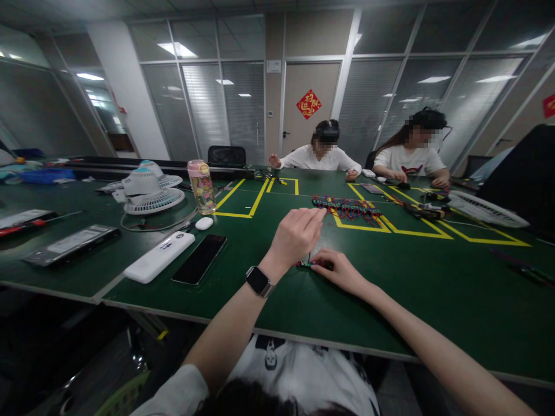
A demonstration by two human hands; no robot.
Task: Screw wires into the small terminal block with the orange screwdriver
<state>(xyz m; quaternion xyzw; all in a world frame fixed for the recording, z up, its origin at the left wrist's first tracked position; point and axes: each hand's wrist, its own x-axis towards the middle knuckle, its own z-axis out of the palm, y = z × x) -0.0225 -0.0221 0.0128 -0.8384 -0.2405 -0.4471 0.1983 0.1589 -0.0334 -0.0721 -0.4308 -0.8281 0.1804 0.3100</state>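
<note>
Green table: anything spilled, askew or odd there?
No clear spill shows. The wire bundle lies tangled across the yellow tape, partly outside its lines, which looks untidy. The nearer left fan lies on its grille, perhaps deliberately. The board at the right hand is too small to judge.
</note>
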